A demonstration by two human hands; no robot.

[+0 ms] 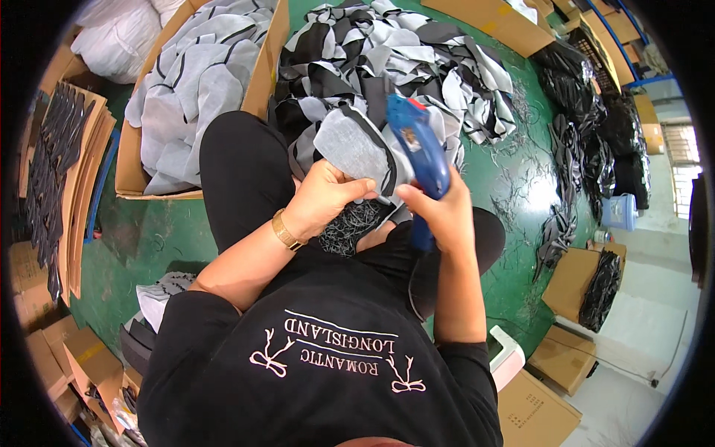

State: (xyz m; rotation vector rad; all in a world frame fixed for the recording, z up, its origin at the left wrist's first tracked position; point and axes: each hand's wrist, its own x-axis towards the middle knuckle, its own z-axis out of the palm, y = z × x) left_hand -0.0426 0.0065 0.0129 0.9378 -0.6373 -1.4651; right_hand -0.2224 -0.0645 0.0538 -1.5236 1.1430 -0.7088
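Observation:
A grey fabric piece [348,143] edged with a black strip is pinched between the thumb and fingers of my left hand [322,200], which wears a gold watch. My right hand [445,212] is wrapped around a blue handheld electric cutter [419,141], its head pointing away from me beside the fabric. The cutter is slightly blurred, and I cannot tell whether its blade touches the cloth. My right thumb is close to the fabric's black edge. Between my legs, below the fabric, lies a tangle of dark thread trimmings [351,229].
Straight ahead, a large heap of grey and black fabric pieces [402,48] covers the green floor. A cardboard box [261,71] full of similar pieces stands at the left. Loose trimmings [521,216] and black plastic bags [566,82] lie to the right. Cartons [562,361] stand at lower right.

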